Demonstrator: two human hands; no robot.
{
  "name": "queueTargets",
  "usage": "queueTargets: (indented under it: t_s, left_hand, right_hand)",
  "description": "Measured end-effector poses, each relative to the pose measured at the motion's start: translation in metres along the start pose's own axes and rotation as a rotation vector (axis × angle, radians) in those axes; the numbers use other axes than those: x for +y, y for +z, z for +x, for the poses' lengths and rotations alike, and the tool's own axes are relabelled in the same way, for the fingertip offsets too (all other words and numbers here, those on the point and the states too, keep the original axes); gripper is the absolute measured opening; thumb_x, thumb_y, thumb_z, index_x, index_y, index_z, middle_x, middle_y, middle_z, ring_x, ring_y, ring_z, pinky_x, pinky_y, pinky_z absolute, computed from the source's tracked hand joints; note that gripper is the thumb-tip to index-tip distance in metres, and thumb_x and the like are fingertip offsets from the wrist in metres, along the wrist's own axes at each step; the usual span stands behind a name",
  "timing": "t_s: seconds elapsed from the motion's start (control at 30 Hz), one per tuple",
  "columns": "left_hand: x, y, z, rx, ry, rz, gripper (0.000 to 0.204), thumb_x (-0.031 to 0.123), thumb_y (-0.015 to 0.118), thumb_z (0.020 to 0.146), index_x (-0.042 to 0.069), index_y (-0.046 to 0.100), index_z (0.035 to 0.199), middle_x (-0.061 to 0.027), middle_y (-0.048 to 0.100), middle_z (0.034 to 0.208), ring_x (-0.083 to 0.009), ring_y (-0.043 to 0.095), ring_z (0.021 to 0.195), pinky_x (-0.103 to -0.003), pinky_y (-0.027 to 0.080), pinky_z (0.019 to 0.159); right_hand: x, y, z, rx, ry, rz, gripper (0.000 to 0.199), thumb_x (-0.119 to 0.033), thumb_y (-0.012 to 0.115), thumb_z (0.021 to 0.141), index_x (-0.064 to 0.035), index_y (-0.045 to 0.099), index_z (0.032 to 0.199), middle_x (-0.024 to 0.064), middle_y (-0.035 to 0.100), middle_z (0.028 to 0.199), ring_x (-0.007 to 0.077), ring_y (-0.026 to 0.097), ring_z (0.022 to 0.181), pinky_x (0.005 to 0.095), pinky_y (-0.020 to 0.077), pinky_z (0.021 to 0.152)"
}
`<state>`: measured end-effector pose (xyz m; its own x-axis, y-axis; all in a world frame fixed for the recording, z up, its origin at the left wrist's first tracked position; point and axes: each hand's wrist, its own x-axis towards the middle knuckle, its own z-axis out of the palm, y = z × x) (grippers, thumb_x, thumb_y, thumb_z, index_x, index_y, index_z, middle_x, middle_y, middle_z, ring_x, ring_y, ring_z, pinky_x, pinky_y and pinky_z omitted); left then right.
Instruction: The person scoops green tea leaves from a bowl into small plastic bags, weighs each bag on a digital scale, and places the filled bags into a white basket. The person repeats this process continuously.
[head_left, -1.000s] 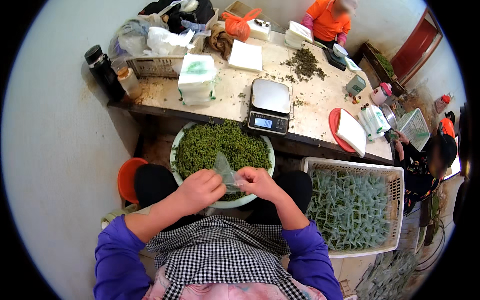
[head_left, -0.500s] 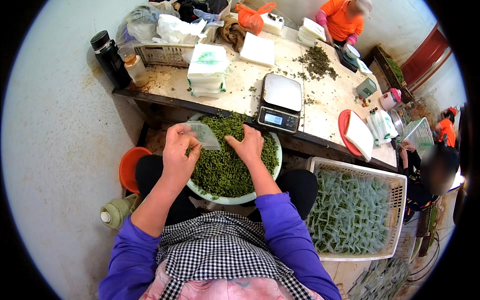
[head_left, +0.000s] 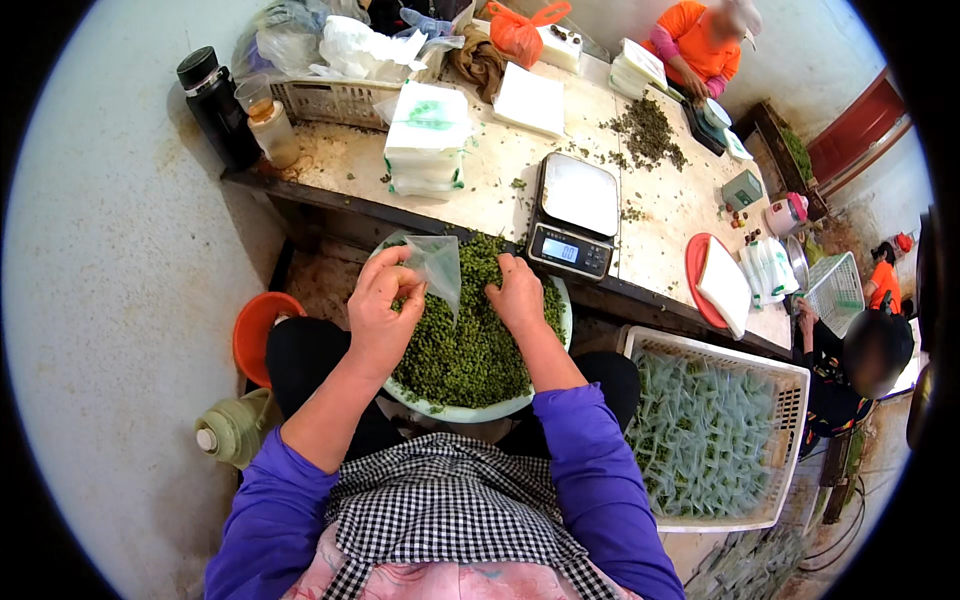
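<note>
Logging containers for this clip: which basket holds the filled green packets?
The white basket at the person's right, on the floor; the grey basket on the table holds white bags.

Dark green tea leaves [head_left: 470,340] filled a white basin [head_left: 470,408]. The scale [head_left: 573,215] was black with a silver top. Sleeves [head_left: 590,480] were purple, the apron [head_left: 450,510] black-and-white checked, a bucket [head_left: 255,335] orange, a crate [head_left: 790,400] white.

Thin clear plastic bag [head_left: 437,265]; glossy scale pan [head_left: 581,193]; rough tabletop [head_left: 500,190].

Blue-lit scale screen [head_left: 567,250], white bag stack [head_left: 427,140]
</note>
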<state>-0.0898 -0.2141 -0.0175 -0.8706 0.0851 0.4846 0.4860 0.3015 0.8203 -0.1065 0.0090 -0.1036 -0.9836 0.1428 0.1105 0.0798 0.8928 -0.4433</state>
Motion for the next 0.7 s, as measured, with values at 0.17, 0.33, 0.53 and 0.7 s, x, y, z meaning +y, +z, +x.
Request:
queueTargets:
  t_s: [0.17,0.33,0.53,0.7]
  left_hand:
    - [0.001,-0.001,0.0,-0.038,-0.033,-0.018,0.012,-0.005,0.07,0.083,-0.001,0.061,0.09,-0.014,0.057,0.125,-0.0086,0.063,0.078,-0.024,0.054,0.067]
    - [0.003,0.011,0.0,-0.114,-0.053,-0.067,0.012,-0.004,0.07,0.083,-0.002,0.062,0.091,-0.0145,0.057,0.126,-0.0124,0.067,0.083,-0.027,0.057,0.071]
    - [0.001,0.016,0.003,-0.167,-0.073,-0.045,0.013,-0.005,0.069,0.082,-0.002,0.062,0.092,-0.0159,0.056,0.127,-0.0148,0.068,0.086,-0.028,0.058,0.071]
    - [0.002,0.021,0.004,-0.224,-0.039,-0.01,0.016,-0.006,0.07,0.08,-0.001,0.061,0.093,-0.0176,0.056,0.128,-0.0152,0.068,0.085,-0.028,0.058,0.071]
  right_hand:
    - [0.005,-0.027,-0.007,0.057,0.221,0.605,0.031,-0.004,0.067,0.076,-0.0048,0.063,0.106,0.0065,0.061,0.071,0.0123,0.048,0.053,0.033,0.0403,0.051]
    - [-0.008,-0.042,-0.005,0.213,0.246,1.231,0.027,0.006,0.059,0.079,-0.0038,0.063,0.104,-0.0021,0.06,0.077,0.0081,0.048,0.06,0.026,0.0387,0.053]
    - [0.0,-0.044,0.001,0.278,0.037,0.807,0.024,-0.009,0.07,0.076,-0.0043,0.065,0.099,0.0082,0.061,0.075,0.013,0.051,0.065,0.0299,0.0462,0.063]
    - [-0.004,-0.067,0.012,0.194,0.126,0.878,0.02,-0.005,0.069,0.081,-0.0044,0.065,0.101,0.0023,0.062,0.082,0.0071,0.053,0.068,0.0248,0.0455,0.057]
